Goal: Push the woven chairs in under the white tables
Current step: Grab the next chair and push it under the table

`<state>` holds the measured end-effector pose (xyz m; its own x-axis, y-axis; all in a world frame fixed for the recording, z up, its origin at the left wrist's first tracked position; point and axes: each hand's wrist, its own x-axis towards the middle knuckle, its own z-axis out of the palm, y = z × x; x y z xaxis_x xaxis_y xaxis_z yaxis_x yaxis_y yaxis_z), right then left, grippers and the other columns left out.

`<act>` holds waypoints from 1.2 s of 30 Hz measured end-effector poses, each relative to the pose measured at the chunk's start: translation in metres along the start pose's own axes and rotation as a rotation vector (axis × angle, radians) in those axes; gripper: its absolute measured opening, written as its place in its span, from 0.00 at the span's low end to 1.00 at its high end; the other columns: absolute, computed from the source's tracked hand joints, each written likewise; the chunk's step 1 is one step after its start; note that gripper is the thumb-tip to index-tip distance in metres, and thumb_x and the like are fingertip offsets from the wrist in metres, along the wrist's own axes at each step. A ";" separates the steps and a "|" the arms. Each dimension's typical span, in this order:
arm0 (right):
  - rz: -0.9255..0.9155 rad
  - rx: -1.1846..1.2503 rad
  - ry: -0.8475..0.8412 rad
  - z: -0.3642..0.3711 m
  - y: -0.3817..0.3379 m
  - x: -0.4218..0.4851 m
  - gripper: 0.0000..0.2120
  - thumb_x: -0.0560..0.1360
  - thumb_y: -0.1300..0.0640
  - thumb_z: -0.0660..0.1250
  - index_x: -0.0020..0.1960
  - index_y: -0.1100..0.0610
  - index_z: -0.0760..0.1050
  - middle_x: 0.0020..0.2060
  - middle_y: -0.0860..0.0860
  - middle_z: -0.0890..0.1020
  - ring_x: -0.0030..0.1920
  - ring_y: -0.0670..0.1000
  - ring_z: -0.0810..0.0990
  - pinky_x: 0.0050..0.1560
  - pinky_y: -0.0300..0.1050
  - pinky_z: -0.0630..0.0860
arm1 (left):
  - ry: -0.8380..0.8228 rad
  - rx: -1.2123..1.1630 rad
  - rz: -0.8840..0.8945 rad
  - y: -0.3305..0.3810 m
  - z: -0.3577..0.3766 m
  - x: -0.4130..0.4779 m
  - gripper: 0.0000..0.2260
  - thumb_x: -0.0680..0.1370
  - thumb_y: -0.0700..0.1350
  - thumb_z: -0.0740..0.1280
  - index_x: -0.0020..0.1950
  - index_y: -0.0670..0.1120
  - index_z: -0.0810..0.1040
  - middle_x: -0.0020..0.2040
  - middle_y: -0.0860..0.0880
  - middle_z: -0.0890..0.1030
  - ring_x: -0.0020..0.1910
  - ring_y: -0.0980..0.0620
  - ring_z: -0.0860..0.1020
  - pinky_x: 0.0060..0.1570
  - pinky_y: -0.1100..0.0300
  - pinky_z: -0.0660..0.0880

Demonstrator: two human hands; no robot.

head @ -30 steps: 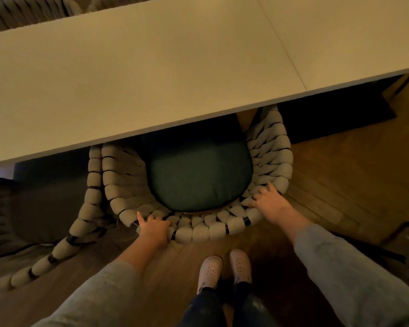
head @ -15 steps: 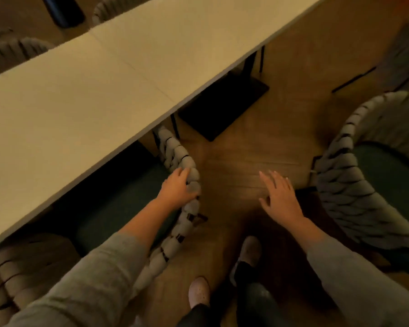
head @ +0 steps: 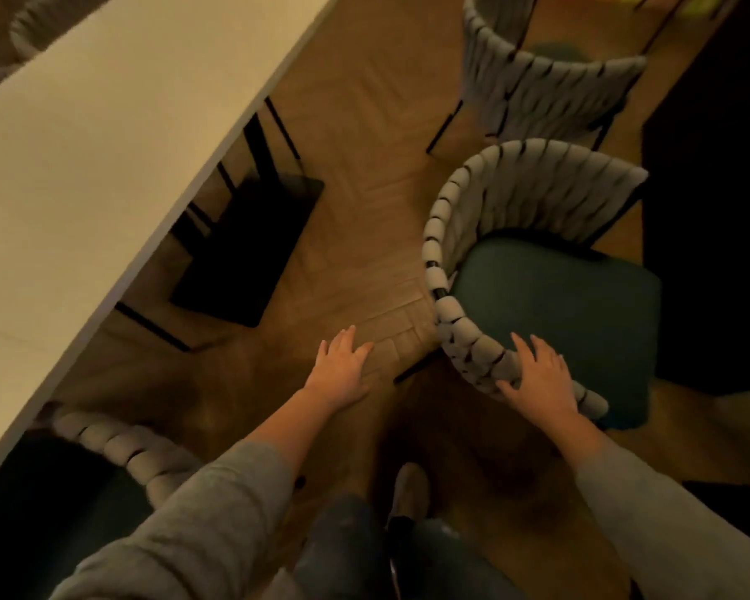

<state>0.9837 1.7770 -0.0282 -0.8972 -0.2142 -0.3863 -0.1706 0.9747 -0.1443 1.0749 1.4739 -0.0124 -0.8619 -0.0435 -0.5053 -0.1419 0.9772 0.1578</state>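
The right hand (head: 540, 376) lay spread, fingers wide, on the near woven rim of a chair (head: 490, 201) that stood out on the floor (head: 364, 136), right of the table (head: 87, 136). The left hand (head: 341, 370) hung flat and empty above the floor, touching nothing. Another chair (head: 122, 448) sat tucked under the table's near left edge. A third chair (head: 550, 93) stood farther right.

Head camera looks steeply down, close over floor (head: 356, 136).

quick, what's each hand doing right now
Left hand: open, fingers spread, holding nothing, over the wooden floor.
Right hand: open, resting on the grey woven chair's rim, not clearly gripping.
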 end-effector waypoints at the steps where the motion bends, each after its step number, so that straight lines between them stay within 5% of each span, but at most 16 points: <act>1: 0.028 0.025 -0.015 -0.001 0.008 0.004 0.41 0.75 0.45 0.69 0.79 0.49 0.50 0.77 0.56 0.57 0.77 0.57 0.55 0.76 0.58 0.55 | -0.015 0.025 0.028 0.008 -0.005 0.014 0.35 0.77 0.51 0.68 0.79 0.50 0.54 0.80 0.41 0.47 0.79 0.42 0.48 0.75 0.43 0.49; 8: 0.125 0.179 -0.111 -0.002 0.005 0.046 0.47 0.71 0.34 0.67 0.79 0.49 0.47 0.77 0.55 0.57 0.77 0.56 0.55 0.75 0.56 0.57 | -0.016 0.251 0.257 0.026 -0.059 0.113 0.38 0.77 0.45 0.69 0.80 0.50 0.48 0.80 0.41 0.44 0.79 0.42 0.45 0.75 0.41 0.46; 16: 0.251 0.504 -0.167 -0.011 -0.082 0.125 0.54 0.67 0.27 0.66 0.80 0.51 0.44 0.77 0.55 0.57 0.76 0.57 0.58 0.73 0.56 0.60 | 0.056 0.571 0.554 0.034 -0.125 0.239 0.37 0.80 0.37 0.62 0.80 0.50 0.43 0.80 0.41 0.42 0.79 0.42 0.41 0.74 0.38 0.44; 25: 0.456 0.654 -0.198 -0.030 -0.170 0.217 0.50 0.73 0.39 0.69 0.80 0.54 0.41 0.77 0.56 0.57 0.74 0.59 0.62 0.69 0.55 0.67 | -0.050 1.076 0.938 0.054 -0.191 0.364 0.30 0.79 0.41 0.64 0.78 0.52 0.57 0.79 0.44 0.54 0.79 0.41 0.46 0.72 0.34 0.42; 29: 0.495 0.560 -0.125 -0.021 -0.170 0.221 0.36 0.78 0.51 0.64 0.79 0.49 0.48 0.69 0.57 0.70 0.63 0.58 0.75 0.59 0.53 0.76 | -0.026 1.270 0.981 0.078 -0.199 0.395 0.27 0.78 0.40 0.67 0.76 0.50 0.64 0.77 0.44 0.61 0.78 0.41 0.50 0.73 0.33 0.44; 36: 0.510 0.593 -0.021 -0.007 -0.146 0.191 0.33 0.76 0.49 0.63 0.77 0.42 0.53 0.59 0.51 0.78 0.56 0.54 0.78 0.54 0.48 0.75 | -0.066 1.464 1.060 0.120 -0.201 0.421 0.27 0.78 0.42 0.67 0.76 0.52 0.64 0.75 0.46 0.65 0.78 0.42 0.55 0.72 0.32 0.43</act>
<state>0.8339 1.5946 -0.0748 -0.7970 0.2442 -0.5524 0.5123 0.7576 -0.4043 0.5969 1.5314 -0.0354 -0.2673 0.6250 -0.7335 0.9258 -0.0447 -0.3754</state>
